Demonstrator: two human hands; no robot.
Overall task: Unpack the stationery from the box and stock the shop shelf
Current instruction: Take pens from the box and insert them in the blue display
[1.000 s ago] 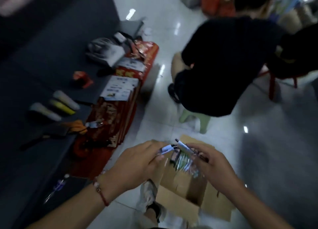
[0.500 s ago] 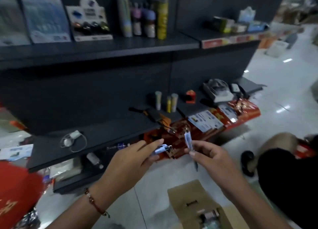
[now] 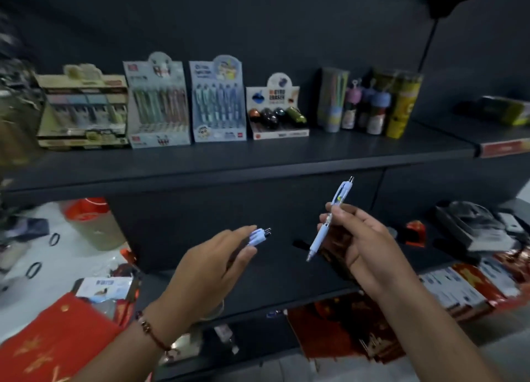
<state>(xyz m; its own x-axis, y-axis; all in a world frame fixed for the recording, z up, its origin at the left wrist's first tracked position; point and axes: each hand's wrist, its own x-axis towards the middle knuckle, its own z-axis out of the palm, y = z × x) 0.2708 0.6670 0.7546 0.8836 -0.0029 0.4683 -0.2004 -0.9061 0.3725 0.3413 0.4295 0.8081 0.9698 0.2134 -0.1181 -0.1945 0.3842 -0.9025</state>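
**Pens in hand before the shelf**

Pens were the goods at this moment: one pale-blue pen (image 3: 329, 219) stood tilted in the right hand (image 3: 364, 247), clip end up and tip down toward the lower shelf (image 3: 272, 278). The thumb and fingers were curled round its middle, a narrow pinch on the barrel. The left hand (image 3: 212, 269) held a small bundle (image 3: 259, 236) of the same blue, only the button ends showing past the fingertips; the fingers lay fairly straight along it with the thumb beneath, so how firmly it was clamped I could not tell for sure.

Both hands hung in front of the dark rack, below the upper shelf (image 3: 229, 158), where a blue pen display (image 3: 218, 102) stood between another pen display (image 3: 157, 103) and an eraser box (image 3: 277, 109). The box being unpacked was out of view.

Such pens looked light, stiff and smooth plastic, likely to slip if pinched near the tapered tip. The rubbery grip section or mid-barrel seemed the best hold. The bundle would probably fan apart unless squeezed across all barrels together. The clips might snag on the display slots.
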